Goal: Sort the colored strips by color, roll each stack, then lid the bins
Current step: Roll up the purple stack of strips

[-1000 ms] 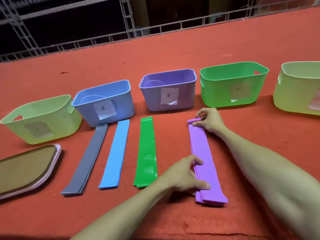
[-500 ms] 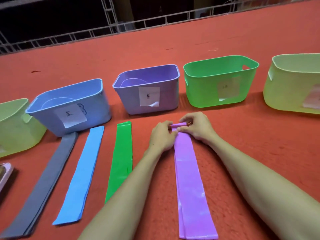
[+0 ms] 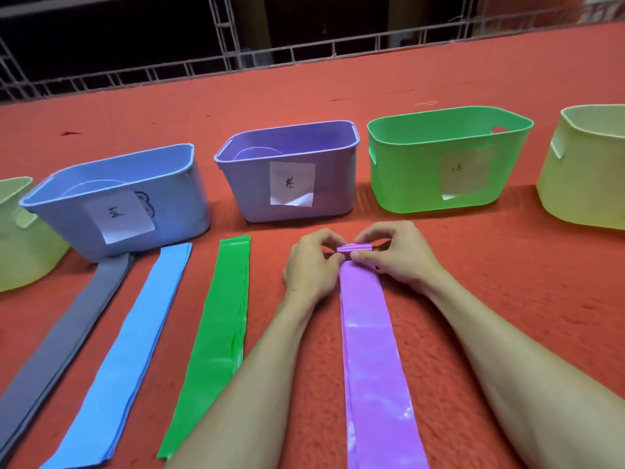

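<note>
1. Purple strips (image 3: 372, 350) lie stacked lengthwise on the red counter (image 3: 507, 299), in front of the purple bin (image 3: 331, 184). The far end is curled into a small roll (image 3: 355, 248).
2. Left grip (image 3: 309, 265) pinches the roll's left end with curled fingers.
3. Right grip (image 3: 395, 255) pinches the roll's right end, thumb on its near side.
4. Green strips (image 3: 216, 333), blue strips (image 3: 135, 350) and grey strips (image 3: 61, 340) lie flat and unrolled to the left, side by side and apart.
5. Behind them stands a row of open bins: a blue bin (image 3: 176, 204), the purple one, then a green bin (image 3: 406, 177), each with a paper label on its front.
6. One pale yellow-green bin (image 3: 581, 184) stands at the right edge of the view, and another (image 3: 20, 252) at the left edge.
</note>
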### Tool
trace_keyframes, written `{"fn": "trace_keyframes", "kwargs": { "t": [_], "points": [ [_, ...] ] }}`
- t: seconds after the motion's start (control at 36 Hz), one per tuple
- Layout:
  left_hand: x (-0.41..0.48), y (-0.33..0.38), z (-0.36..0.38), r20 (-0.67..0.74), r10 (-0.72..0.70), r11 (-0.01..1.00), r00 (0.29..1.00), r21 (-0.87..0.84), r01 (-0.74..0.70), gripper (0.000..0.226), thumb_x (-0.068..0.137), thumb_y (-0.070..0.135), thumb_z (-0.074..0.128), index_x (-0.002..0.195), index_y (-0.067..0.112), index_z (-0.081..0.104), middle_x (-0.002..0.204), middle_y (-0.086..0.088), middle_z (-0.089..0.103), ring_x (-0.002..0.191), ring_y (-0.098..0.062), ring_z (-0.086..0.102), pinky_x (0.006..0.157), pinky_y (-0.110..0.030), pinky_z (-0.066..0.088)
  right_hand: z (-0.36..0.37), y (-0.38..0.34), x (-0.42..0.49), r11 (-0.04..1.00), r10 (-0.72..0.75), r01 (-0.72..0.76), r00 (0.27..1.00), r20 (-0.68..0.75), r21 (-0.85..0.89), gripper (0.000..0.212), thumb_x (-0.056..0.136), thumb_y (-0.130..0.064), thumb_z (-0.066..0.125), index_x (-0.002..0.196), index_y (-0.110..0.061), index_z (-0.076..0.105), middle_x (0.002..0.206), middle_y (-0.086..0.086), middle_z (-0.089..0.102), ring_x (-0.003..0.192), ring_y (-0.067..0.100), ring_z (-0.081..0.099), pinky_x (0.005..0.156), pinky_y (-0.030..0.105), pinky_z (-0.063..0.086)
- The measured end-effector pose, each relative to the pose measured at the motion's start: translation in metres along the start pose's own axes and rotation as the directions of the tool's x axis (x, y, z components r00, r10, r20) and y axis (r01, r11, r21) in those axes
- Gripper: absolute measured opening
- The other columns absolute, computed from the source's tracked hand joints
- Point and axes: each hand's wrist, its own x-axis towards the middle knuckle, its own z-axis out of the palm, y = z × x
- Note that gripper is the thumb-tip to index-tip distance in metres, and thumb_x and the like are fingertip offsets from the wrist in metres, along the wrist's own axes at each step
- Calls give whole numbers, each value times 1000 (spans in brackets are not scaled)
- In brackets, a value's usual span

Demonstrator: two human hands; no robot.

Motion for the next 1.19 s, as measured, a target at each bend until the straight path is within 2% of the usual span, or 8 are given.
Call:
{"fn": "trace_keyframes", "kwargs": {
  "t": [0.08,0.19,0.39,0.56,0.81,0.92,1.03,1.19],
  "points": [
    [-1,-1,0,-10,40,999,999,-7,-40,13,79,15,67,79,28,67,55,20,47,56,0,46,62,-27,38,0,0,-3,999,17,-17,1000,-3,33,15,66,-26,83,75,-25,72,60,-13,67,53,8,58,61,37,52],
    [0,-2,-1,13,61,998,998,-22,-61,23,75,8,66,72,31,65,57,18,51,59,-8,50,66,-31,48,-4,-3,-8,1000,-16,16,1000,9,-2,12,69,-18,83,74,-21,73,46,-18,59,43,-2,49,52,20,39],
    [-6,-2,-3,22,66,991,998,-119,-63,17,76,18,64,65,32,65,89,3,67,68,-13,54,73,-32,51,-5,-6,-13,981,-150,151,988,20,-120,12,66,-13,85,75,-17,77,76,-6,65,56,3,51,58,20,39],
    [-1,-8,1,20,61,987,998,-148,-57,22,82,37,68,64,24,67,73,0,67,66,-16,56,67,-34,49,-5,-5,-16,972,-182,185,983,33,-143,11,69,-9,79,73,-18,76,77,-15,60,55,3,52,58,12,38],
    [3,-12,1,74,8,983,997,-185,6,20,76,22,75,61,26,63,69,9,69,69,-11,64,74,-39,54,-2,-9,-16,964,-208,213,977,50,-156,19,67,-4,73,60,-21,69,76,-10,62,52,4,50,56,17,40],
    [3,-12,0,92,32,988,995,-154,-17,9,80,24,74,89,25,73,80,3,71,76,-14,64,74,-26,49,-2,-11,-17,955,-229,233,972,45,-183,32,67,-5,74,56,-32,60,75,-11,60,55,10,54,58,20,43],
    [1,-9,-4,153,44,995,987,-92,-30,16,86,24,69,98,18,76,93,0,74,77,-7,60,70,-19,40,-4,-12,-18,954,-227,231,973,43,-193,20,68,-7,74,59,-24,66,77,-5,61,59,15,58,59,27,47],
    [3,-8,-2,159,56,998,986,-45,-49,7,84,27,70,88,23,73,76,4,67,64,-6,53,61,-21,40,-4,-11,-15,974,-175,177,984,28,-144,11,73,-15,76,63,-18,72,69,0,56,54,9,47,54,21,36]
  ]
}}
